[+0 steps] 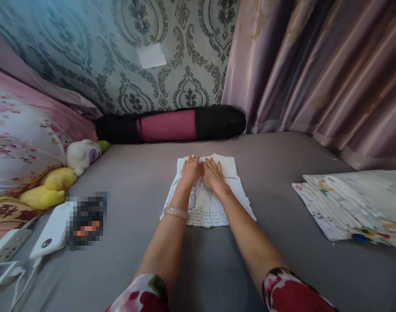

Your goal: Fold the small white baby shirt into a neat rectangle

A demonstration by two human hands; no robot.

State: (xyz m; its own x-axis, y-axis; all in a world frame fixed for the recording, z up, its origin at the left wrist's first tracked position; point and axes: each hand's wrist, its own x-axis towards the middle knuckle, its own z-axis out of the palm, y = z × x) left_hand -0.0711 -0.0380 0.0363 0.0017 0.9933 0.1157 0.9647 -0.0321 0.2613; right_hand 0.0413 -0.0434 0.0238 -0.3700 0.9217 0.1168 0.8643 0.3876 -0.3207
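Out on a plain grey bed sheet (129, 182), right in front of the person, there's a white cloth piece with small printed lettering (204, 210), spread fairly flat with a few wrinkles down the middle. Both hands are on it, up towards its far end: the left hand (191, 169) and the right hand (213, 174) sit side by side, palms down, fingers stretched out and pointing away. Neither one is gripping anything, they're just resting flat on the fabric, thumbs close together near the middle. Left wrist has a pale, smooth bangle (176, 213) on it, and both sleeves are red and white floral

Off to the right, well apart from the hands, is a messy stack of white cloths with colourful prints (354, 208). Against the grey patterned wallpaper (189, 43) at the back lies a long black and maroon fabric roll (167, 125), with shiny mauve curtains (279, 73) beside it. Over on the left you get a yellow plush toy (43, 193), a white flat device with a round dark spot (53, 229), a white power strip (11, 245), plus something dark that's pixelated, so can't tell what it is
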